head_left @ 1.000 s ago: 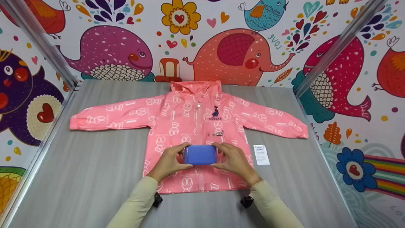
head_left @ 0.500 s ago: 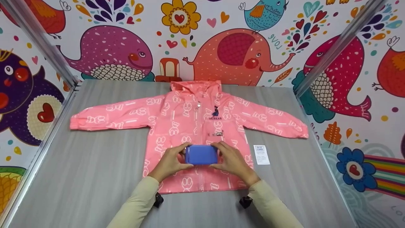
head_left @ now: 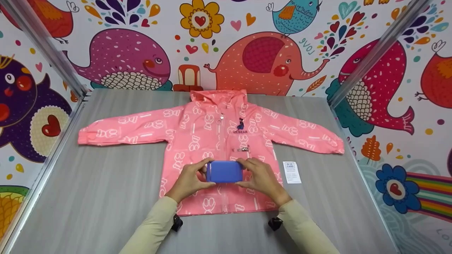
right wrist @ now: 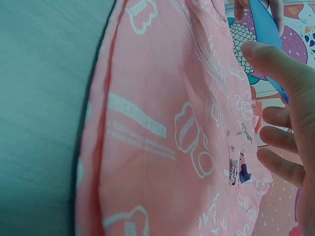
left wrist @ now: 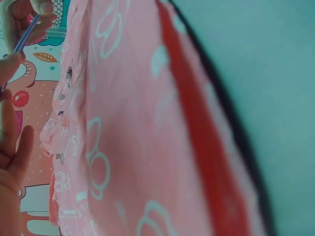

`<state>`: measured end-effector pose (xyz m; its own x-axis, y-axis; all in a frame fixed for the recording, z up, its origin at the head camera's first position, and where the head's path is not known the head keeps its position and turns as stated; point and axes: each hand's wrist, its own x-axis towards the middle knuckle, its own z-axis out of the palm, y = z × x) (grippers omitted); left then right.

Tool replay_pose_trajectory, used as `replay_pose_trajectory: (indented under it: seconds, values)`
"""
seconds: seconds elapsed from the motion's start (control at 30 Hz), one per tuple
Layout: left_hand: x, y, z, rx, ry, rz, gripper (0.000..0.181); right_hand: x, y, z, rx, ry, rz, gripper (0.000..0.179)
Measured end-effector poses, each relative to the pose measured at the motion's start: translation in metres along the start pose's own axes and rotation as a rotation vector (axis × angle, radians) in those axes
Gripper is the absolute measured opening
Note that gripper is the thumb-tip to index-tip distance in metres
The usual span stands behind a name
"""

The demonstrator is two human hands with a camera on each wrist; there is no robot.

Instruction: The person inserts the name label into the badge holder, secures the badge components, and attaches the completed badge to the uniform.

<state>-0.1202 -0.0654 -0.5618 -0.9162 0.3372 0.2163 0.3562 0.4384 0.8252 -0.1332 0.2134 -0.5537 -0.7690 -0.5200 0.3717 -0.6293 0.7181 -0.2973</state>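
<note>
A thin blue phone (head_left: 225, 171), sideways on, is held up over the lower front of a pink hooded jacket (head_left: 197, 135). My left hand (head_left: 190, 178) pinches its left end between thumb and fingers. At the right end my right hand (head_left: 260, 177) pinches it the same way. The left wrist view catches the phone (left wrist: 25, 38) edge-on, above the cloth. The right wrist view shows its blue face (right wrist: 266, 29) beside my thumb. White rabbit outlines cover the jacket, which lies flat, front up, sleeves spread, zip closed.
A small white printed card (head_left: 291, 172) lies to the right of the jacket on the grey wood-grain table (head_left: 106, 190). Metal posts (head_left: 374, 60) stand at the back corners. Walls with cartoon animals (head_left: 261, 60) enclose the back and sides.
The phone and both hands have shifted very slightly to the right since a second ago. The jacket and card have stayed where they were.
</note>
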Motion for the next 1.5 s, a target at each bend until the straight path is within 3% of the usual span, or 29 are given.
replay_pose_trajectory:
  seconds: [0.3, 0.53, 0.7, 1.13, 1.5]
  values:
    - [-0.0006, -0.0018, 0.0006, 0.018, -0.017, 0.018, 0.073, 0.0009, 0.0, -0.0014, -0.013, -0.038, 0.002, 0.075]
    - [0.0001, -0.0011, -0.0007, -0.002, -0.055, -0.037, 0.074, -0.0025, 0.0, 0.0019, -0.021, -0.024, 0.027, 0.077]
    - [0.0008, -0.0012, -0.0018, -0.092, -0.108, -0.071, 0.07, -0.0051, 0.0002, 0.0034, -0.02, -0.034, 0.056, 0.078]
    - [0.0002, -0.0036, 0.0033, -0.254, -0.013, -0.087, 0.055, -0.0055, -0.0046, 0.0061, 0.047, -0.068, 0.085, 0.082]
    - [0.0026, -0.0012, 0.0071, -0.228, 0.003, -0.155, 0.056, -0.0045, -0.0062, 0.0036, 0.11, -0.113, 0.139, 0.083]
